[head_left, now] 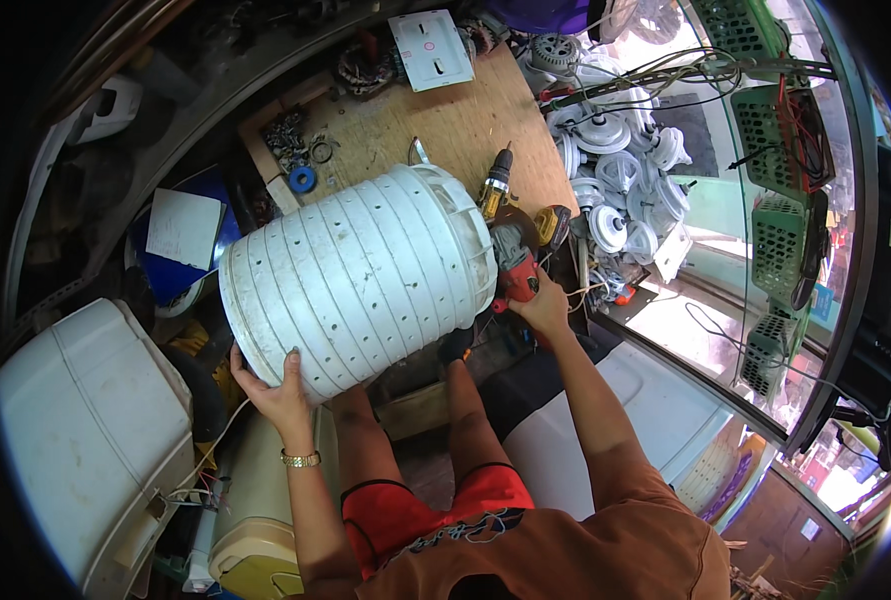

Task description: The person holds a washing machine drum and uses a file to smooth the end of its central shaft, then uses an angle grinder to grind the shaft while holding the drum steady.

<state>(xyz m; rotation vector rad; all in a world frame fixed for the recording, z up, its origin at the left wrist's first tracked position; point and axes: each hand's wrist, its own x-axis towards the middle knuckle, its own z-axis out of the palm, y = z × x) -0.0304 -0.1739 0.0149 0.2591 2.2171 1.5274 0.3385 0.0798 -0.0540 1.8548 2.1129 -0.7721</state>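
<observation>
A white plastic washing-machine drum (350, 275), ribbed and dotted with small holes, lies on its side across the near edge of the wooden workbench. My left hand (277, 400) grips its rim at the lower left, thumb on the outer wall and fingers partly hidden. At the drum's right end, my right hand (543, 305) is wrapped round a red and grey angle grinder (513, 262). The grinder's disc is close to the drum's finned end; whether they touch I cannot tell. Just beyond the grinder, a yellow and black cordless drill (498, 185) rests on the bench.
Several white plastic pulley-like parts (620, 170) are heaped right of the workbench (465, 130). A box of screws (290, 140) and a blue tape roll (302, 179) sit at its left. White machine housings (95, 430) stand left. Cables hang by the glass at right.
</observation>
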